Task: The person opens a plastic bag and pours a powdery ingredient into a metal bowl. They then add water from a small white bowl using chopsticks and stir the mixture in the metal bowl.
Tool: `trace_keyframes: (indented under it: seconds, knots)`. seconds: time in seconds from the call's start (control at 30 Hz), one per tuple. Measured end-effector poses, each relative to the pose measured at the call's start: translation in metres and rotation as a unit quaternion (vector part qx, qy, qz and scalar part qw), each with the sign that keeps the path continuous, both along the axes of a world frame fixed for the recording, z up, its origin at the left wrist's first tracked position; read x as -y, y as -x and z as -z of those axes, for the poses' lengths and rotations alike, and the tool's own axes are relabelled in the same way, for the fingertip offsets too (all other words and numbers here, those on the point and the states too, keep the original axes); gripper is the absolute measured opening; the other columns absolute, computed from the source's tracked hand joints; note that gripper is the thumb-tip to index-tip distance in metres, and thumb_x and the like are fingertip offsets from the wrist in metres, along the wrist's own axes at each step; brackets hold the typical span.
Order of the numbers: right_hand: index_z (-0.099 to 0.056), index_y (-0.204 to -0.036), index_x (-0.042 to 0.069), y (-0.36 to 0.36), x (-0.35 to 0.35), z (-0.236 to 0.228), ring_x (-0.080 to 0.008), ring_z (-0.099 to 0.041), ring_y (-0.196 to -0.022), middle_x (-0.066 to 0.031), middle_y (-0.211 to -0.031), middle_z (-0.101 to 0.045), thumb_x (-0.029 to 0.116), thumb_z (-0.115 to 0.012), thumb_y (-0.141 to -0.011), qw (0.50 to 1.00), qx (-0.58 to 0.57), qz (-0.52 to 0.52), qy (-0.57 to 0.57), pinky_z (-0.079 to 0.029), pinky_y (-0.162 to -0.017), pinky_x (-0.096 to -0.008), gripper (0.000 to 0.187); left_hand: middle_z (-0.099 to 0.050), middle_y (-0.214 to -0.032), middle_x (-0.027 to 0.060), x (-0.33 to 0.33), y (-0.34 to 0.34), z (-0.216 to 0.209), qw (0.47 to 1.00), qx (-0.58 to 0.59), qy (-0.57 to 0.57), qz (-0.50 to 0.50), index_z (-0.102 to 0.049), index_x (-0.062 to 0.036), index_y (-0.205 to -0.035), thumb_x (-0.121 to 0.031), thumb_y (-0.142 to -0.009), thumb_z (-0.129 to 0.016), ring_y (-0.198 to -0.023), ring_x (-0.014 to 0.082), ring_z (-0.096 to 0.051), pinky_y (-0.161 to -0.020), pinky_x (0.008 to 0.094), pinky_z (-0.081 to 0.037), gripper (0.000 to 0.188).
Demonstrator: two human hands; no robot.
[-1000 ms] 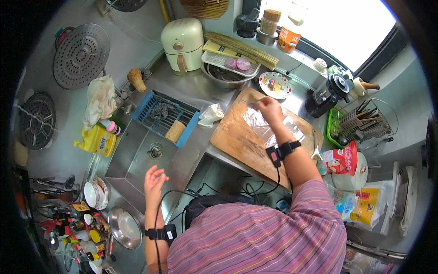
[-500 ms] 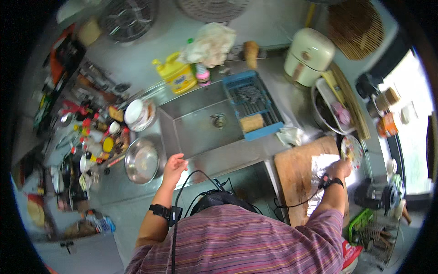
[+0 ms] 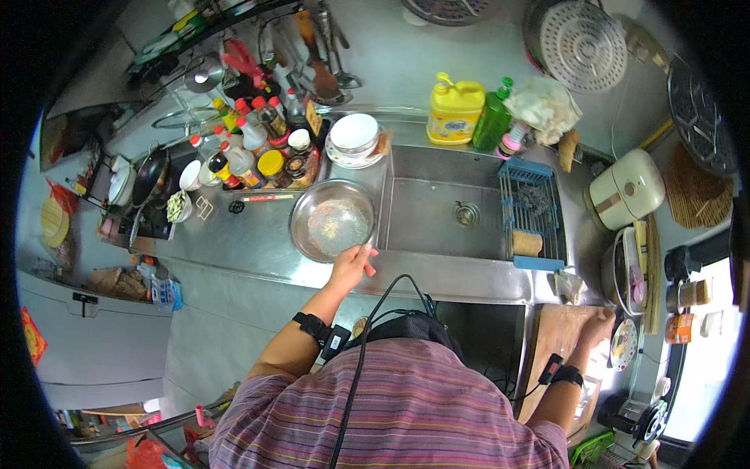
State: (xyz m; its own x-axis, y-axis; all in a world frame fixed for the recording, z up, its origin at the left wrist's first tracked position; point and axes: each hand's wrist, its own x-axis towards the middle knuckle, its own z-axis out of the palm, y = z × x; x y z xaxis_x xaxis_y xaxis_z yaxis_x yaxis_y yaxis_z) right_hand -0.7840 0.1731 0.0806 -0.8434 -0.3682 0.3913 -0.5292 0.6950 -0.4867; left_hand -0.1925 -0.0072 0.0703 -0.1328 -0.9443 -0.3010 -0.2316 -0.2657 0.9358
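Now the view has swung left since a second ago: the sink (image 3: 437, 207) sits at centre, the wooden cutting board (image 3: 551, 344) at four o'clock. Left hand (image 3: 349, 266), earlier hanging free, touches the steel bowl (image 3: 332, 220) rim at six o'clock, grip open. Right hand (image 3: 600, 327) rests on the board, grip state indeterminable.

A home kitchen: steel counter with a sink (image 3: 437, 215) just beyond the left fingers (image 3: 361, 252), a metal bowl (image 3: 333, 220) touching them, sauce bottles (image 3: 242, 152) farther off, a rice cooker (image 3: 625, 190) and steamer trays (image 3: 582, 35).
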Motion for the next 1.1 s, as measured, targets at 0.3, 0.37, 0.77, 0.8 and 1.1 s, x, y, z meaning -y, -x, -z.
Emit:
trace_keyframes:
  seconds: [0.3, 0.37, 0.77, 0.8, 1.1]
  knots:
    - [-0.059, -0.096, 0.010, -0.260, 0.199, -0.011, -0.0396, -0.063, -0.075, -0.0173, -0.085, -0.066, 0.028, -0.057, -0.088, 0.876, -0.062, -0.476, -0.055, -0.050, -0.064, -0.0488, 0.020, -0.062, -0.064, 0.0024, -0.011, -0.129, 0.018, 0.988, -0.008, 0.055, -0.144, -0.063, -0.0038, -0.092, -0.023, -0.097, -0.054, -0.056, 0.0096, -0.056, -0.056, 0.0243, -0.045, 0.022]
    - [-0.058, -0.098, 0.010, -0.309, 0.243, -0.020, -0.0405, -0.063, -0.075, -0.0184, -0.085, -0.066, 0.027, -0.057, -0.088, 0.834, -0.020, -0.548, -0.054, -0.049, -0.064, -0.0496, 0.020, -0.061, -0.068, 0.0030, -0.022, -0.165, 0.025, 0.973, -0.061, 0.077, -0.208, -0.060, -0.0037, -0.093, -0.020, -0.096, -0.054, -0.059, 0.0101, -0.057, -0.055, 0.0231, -0.045, 0.018]
    - [-0.044, -0.135, 0.011, -0.477, 0.412, -0.044, -0.0294, -0.053, -0.118, -0.0119, -0.140, -0.045, 0.019, -0.068, -0.079, 0.752, -0.110, -0.623, -0.184, -0.046, -0.095, -0.0386, 0.061, -0.057, -0.078, 0.0071, -0.120, -0.308, 0.046, 0.883, -0.037, 0.082, -0.462, -0.049, -0.0021, -0.108, -0.006, -0.089, -0.060, -0.067, 0.0140, -0.057, -0.055, 0.0271, -0.052, 0.023]
    - [-0.043, -0.137, 0.013, -0.481, 0.421, -0.042, -0.0280, -0.051, -0.122, -0.0101, -0.143, -0.042, 0.020, -0.067, -0.079, 0.745, -0.114, -0.619, -0.222, -0.046, -0.097, -0.0381, 0.063, -0.057, -0.079, 0.0066, -0.126, -0.309, 0.047, 0.875, -0.027, 0.069, -0.478, -0.050, -0.0023, -0.109, -0.006, -0.089, -0.060, -0.068, 0.0137, -0.057, -0.054, 0.0265, -0.051, 0.023]
    - [-0.070, -0.102, 0.010, -0.488, 0.476, -0.020, -0.0326, -0.063, -0.101, -0.0141, -0.108, -0.066, 0.020, -0.064, -0.080, 0.693, -0.143, -0.634, -0.313, -0.050, -0.088, -0.0419, 0.025, -0.056, -0.075, 0.0047, -0.163, -0.267, 0.050, 0.851, -0.017, 0.072, -0.519, -0.050, -0.0015, -0.107, -0.009, -0.091, -0.060, -0.067, 0.0128, -0.057, -0.053, 0.0260, -0.050, 0.021]
